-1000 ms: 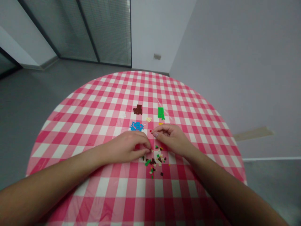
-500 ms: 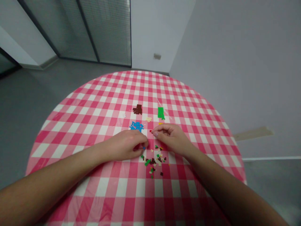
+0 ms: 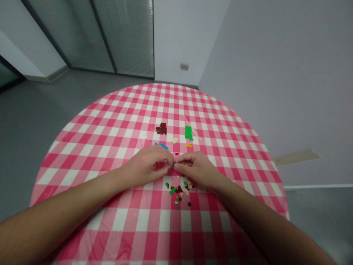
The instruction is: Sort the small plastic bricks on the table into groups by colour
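Both hands met above the mixed pile of small plastic bricks point(image 3: 180, 190); left hand point(image 3: 147, 166) and right hand point(image 3: 194, 167) pinched one tiny blue brick point(image 3: 173, 164) in closed grips

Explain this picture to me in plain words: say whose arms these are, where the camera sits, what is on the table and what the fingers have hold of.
There is no machine here. The camera is worn on a person's head and looks forward and down, so the two bare arms coming in from the bottom are that person's own. The left hand and the right hand meet fingertip to fingertip above a round table with a red and white checked cloth. Between the fingertips sits a tiny blue piece, pinched from both sides. Just below the hands lies a mixed scatter of small pieces. Beyond them are sorted heaps: a brown pile, a green pile, a small cream pile, and a blue pile partly hidden by the left hand.
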